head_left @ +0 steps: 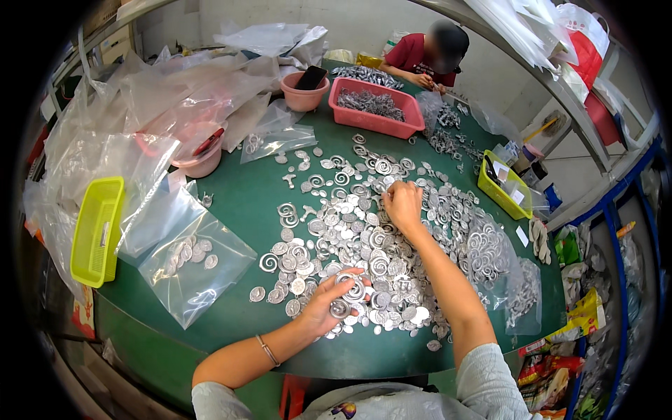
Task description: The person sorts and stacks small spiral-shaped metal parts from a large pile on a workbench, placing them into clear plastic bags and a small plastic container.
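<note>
A broad heap of silver metal pendants (343,224), spirals and oval medal-like discs, is spread over the green table (231,175). My left hand (329,301), palm up at the heap's near edge, is closed around a few round spiral pendants (350,287). Farther off, my right hand (404,205) reaches down into the heap with its fingers bent together; what they pinch, if anything, is hidden beneath the hand. To the left of the heap lies a clear plastic bag (199,280) with several oval discs inside. Another clear bag (490,252), filled with spirals, rests on the right.
A pink tub (413,126) of metal pieces and a pink bowl (305,101) holding a black phone stand at the back. Lime-green baskets (80,259) sit at left and right. Plastic bags (140,105) cover the far left. A co-worker (427,59) sits across the table.
</note>
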Tool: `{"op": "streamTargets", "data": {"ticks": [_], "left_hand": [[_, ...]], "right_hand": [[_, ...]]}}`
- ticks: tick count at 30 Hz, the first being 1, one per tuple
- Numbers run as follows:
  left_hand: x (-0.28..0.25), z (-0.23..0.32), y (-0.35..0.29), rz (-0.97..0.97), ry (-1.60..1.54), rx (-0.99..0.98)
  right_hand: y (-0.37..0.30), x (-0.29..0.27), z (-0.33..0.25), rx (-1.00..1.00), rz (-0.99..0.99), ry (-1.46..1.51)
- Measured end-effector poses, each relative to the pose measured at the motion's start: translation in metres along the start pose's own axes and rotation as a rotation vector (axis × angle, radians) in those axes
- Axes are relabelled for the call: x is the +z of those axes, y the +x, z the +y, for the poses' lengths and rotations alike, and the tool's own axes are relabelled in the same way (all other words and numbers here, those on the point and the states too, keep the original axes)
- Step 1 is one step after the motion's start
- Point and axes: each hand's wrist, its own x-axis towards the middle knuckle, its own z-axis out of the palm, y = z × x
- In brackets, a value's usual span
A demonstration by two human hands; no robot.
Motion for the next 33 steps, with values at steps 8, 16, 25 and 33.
{"op": "streamTargets", "data": {"ticks": [8,16,25,33], "left_hand": [[0.002,-0.002,0.0,0.014,-0.03,0.002],[-0.007,0.0,0.0,0.071,-0.029,0.033],[-0.004,-0.002,0.004,0.099,-0.054,0.026],[-0.01,-0.003,0.002,0.099,-0.076,0.04]], "right_hand": [[0.001,0.016,-0.015,-0.024,-0.1,-0.337],[0.009,0.014,-0.051,0.15,-0.178,-0.429],[-0.005,-0.021,-0.016,0.022,0.078,-0.273],[-0.173,-0.18,0.028,0.067,-0.465,0.552]]}}
